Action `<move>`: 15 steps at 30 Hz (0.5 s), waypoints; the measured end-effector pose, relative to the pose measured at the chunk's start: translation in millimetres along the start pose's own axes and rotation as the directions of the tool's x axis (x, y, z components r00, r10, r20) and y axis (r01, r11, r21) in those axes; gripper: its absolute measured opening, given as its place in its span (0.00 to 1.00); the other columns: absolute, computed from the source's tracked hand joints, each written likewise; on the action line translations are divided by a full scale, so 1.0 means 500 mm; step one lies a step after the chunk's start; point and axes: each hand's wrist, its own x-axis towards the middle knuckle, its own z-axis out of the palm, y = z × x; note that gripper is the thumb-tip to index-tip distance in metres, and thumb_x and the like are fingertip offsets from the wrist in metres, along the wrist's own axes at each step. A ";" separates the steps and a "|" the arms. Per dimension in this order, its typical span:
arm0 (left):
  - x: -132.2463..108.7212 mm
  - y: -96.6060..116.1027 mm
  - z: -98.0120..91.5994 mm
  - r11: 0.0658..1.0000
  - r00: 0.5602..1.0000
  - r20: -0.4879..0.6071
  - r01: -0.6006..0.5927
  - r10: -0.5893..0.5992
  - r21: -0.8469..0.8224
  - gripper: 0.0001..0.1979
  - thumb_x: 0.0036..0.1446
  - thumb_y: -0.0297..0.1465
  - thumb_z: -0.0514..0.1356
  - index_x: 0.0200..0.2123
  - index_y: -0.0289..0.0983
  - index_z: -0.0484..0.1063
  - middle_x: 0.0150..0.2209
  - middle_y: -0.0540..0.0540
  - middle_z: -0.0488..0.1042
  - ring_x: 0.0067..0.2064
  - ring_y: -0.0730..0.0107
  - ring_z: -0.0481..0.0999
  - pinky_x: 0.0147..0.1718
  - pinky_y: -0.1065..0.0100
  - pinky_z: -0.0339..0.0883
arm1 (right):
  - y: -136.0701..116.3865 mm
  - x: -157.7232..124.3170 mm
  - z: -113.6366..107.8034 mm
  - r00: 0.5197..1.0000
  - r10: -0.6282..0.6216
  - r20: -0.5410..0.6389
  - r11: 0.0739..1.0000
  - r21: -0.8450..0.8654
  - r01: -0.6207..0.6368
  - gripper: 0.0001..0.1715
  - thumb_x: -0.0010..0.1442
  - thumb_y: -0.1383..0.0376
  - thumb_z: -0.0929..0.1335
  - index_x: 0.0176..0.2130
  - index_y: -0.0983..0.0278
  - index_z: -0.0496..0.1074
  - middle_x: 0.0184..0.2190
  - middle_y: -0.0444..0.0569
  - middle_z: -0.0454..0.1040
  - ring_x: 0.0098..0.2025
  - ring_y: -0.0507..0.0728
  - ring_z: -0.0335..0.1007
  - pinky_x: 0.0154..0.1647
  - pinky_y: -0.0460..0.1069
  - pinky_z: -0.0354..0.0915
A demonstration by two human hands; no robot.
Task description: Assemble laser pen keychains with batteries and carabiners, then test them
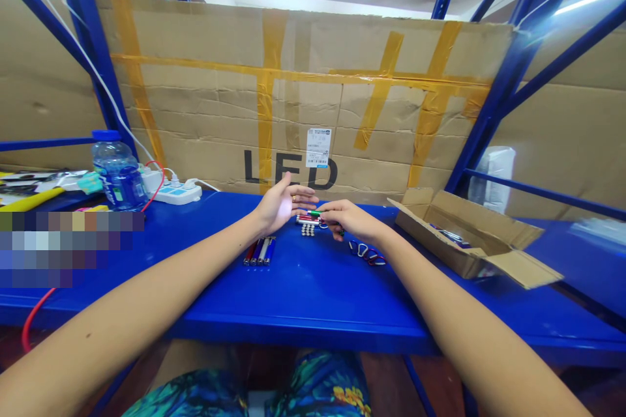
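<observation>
My left hand is open, palm turned inward with fingers stretched out, a ring on one finger, held above the blue table. My right hand is closed in a pinch on a small green flashlight whose tip points toward the left palm. Just below the hands lie a red and silver flashlight and a cluster of small silver batteries. A row of several small flashlights lies under my left wrist. Coloured carabiner clips lie under my right wrist.
An open cardboard box sits at the right. A water bottle and a white power strip stand at the back left. A taped cardboard sheet marked LED walls the back, between blue rack posts.
</observation>
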 end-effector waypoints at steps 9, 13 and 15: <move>0.001 -0.003 -0.002 1.000 1.000 0.006 -0.004 0.004 0.024 0.34 0.59 0.57 0.46 0.40 0.34 0.76 0.43 0.36 0.79 0.50 0.51 0.74 0.48 0.55 0.64 | -0.002 0.001 0.002 0.995 -0.042 -0.095 0.999 -0.032 0.040 0.07 0.54 0.63 0.67 0.30 0.65 0.70 0.17 0.38 0.55 0.18 0.48 0.50 0.17 0.45 0.57; 0.002 -0.003 -0.005 0.999 1.000 0.018 -0.004 0.003 0.038 0.35 0.58 0.58 0.46 0.41 0.34 0.76 0.44 0.36 0.79 0.51 0.50 0.73 0.47 0.55 0.65 | -0.007 -0.001 0.003 0.985 -0.037 -0.167 0.999 -0.017 0.034 0.06 0.52 0.64 0.67 0.25 0.64 0.68 0.16 0.38 0.53 0.18 0.48 0.49 0.17 0.45 0.56; 0.002 -0.002 -0.005 0.999 1.000 0.024 -0.006 0.006 0.039 0.35 0.58 0.58 0.46 0.41 0.34 0.76 0.44 0.36 0.78 0.51 0.50 0.73 0.47 0.55 0.65 | -0.007 -0.001 0.003 0.985 -0.031 -0.170 0.999 -0.025 0.027 0.06 0.52 0.65 0.66 0.25 0.64 0.69 0.16 0.38 0.53 0.18 0.48 0.49 0.17 0.46 0.56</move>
